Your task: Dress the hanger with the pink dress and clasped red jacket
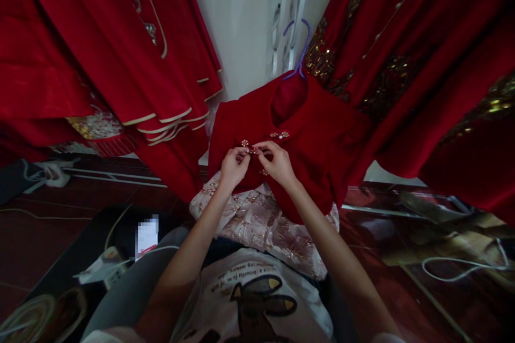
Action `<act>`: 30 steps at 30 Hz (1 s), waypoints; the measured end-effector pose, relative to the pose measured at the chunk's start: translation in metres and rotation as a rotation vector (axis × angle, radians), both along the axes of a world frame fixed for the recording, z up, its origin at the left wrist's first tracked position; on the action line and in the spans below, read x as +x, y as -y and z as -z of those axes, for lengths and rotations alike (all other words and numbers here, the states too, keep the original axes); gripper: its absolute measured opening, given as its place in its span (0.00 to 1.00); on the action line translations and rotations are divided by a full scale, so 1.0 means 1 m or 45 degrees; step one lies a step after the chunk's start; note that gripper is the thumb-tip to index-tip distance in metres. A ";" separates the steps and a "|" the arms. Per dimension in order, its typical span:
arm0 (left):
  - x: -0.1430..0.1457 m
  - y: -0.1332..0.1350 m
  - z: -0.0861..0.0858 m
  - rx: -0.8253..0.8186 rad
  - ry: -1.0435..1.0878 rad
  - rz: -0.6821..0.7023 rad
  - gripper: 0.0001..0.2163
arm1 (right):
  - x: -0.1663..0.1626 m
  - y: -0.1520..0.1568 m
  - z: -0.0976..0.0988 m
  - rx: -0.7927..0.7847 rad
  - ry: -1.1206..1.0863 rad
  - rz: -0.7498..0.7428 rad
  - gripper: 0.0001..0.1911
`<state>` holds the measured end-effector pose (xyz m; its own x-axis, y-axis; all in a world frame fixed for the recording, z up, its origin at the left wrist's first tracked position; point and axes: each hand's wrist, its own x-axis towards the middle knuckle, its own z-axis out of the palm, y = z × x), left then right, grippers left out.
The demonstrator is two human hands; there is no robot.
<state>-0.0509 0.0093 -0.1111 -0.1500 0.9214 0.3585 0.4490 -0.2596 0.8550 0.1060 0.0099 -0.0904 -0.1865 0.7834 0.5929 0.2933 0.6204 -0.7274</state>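
Observation:
A red garment hangs in front of me on a purple hanger, its lower part lying over a pale pink shiny fabric. At the middle of its front my left hand and my right hand meet, fingertips pinched on a small beaded ornamental fastener. Its exact shape is partly covered by my fingers. A second beaded ornament sits higher, below the neckline. Another beaded flower shows just above my left fingers, and one more beaded piece lies beneath my right hand.
Red garments with pale trim hang on the left, and red ones with gold sequins on the right. A white door or cabinet stands behind. A white power strip with cables is at lower left; brown wrapping material lies at right.

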 end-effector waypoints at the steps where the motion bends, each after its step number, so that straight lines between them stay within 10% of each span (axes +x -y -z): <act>1: -0.001 0.002 -0.002 0.008 -0.018 0.014 0.09 | -0.003 -0.001 0.000 0.018 0.019 -0.001 0.11; 30: -0.024 -0.007 -0.070 0.389 -1.436 0.444 0.11 | -0.002 -0.021 -0.004 0.024 -0.001 -0.064 0.09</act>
